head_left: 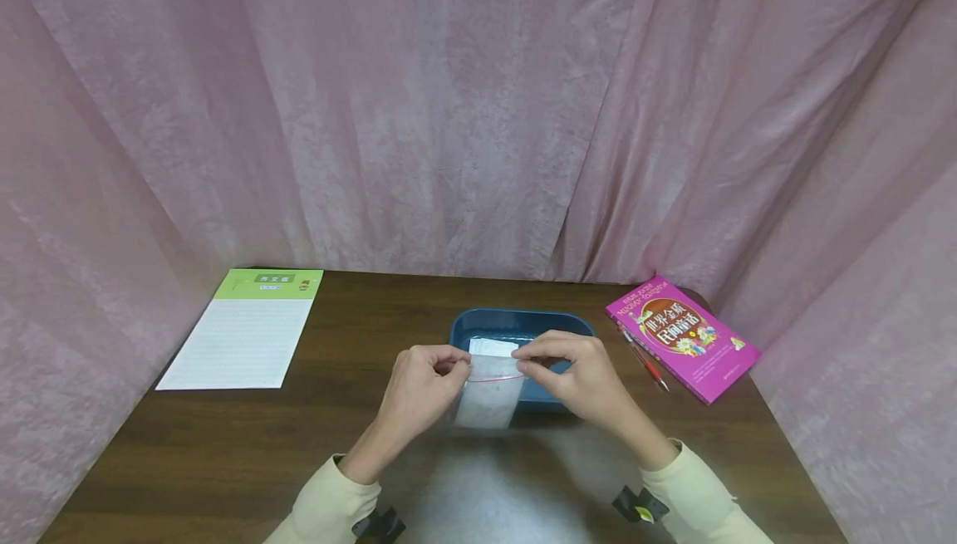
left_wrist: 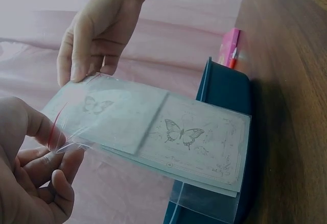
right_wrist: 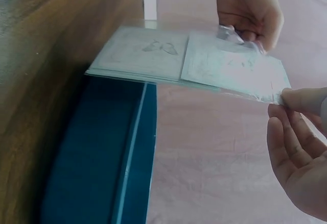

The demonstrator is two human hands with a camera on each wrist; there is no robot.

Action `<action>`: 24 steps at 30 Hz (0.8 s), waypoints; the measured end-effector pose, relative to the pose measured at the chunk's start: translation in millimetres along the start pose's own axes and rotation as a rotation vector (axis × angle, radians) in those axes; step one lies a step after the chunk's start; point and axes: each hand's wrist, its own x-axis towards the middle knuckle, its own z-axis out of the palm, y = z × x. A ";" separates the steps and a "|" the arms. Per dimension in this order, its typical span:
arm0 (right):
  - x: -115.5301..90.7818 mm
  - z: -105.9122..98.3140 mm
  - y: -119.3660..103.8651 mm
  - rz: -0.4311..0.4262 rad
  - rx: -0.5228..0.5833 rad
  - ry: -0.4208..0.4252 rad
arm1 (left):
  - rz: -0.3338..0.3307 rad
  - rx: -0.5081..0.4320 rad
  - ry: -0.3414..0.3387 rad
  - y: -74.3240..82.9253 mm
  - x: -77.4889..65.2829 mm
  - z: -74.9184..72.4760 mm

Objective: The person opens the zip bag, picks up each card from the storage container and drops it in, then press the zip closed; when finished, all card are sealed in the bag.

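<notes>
A clear zip bag [head_left: 488, 405] with a red line near its mouth hangs between the hands, over the near side of a blue plastic bin [head_left: 521, 311]. Inside the bag lie pale sheets [left_wrist: 212, 147] printed with butterflies, one sheet overlapping another in the left wrist view. My left hand [head_left: 424, 384] pinches one side of the bag at its mouth between thumb and forefinger. At the opposite side, my right hand [head_left: 581, 374] pinches the bag's edge the same way. A white strip [head_left: 492, 347] shows above the bag's mouth in the head view.
A lined writing pad [head_left: 239, 340] with a green header lies at the left of the dark wooden table [head_left: 187, 465]. On the right are a magenta book [head_left: 684, 336] and a red pen [head_left: 649, 365] beside it. Pink curtains [head_left: 449, 112] enclose the table's back and sides.
</notes>
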 end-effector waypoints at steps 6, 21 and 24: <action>-5.7 4.7 -0.5 -0.032 -0.044 -0.022 | 0.002 0.019 -0.006 -0.6 0.2 0.7; -8.4 6.4 -4.0 0.004 -0.066 -0.038 | 0.003 0.019 -0.004 0.3 0.1 0.0; -8.1 5.3 -2.8 0.002 -0.058 -0.032 | 0.008 0.023 -0.002 0.6 -0.1 -0.1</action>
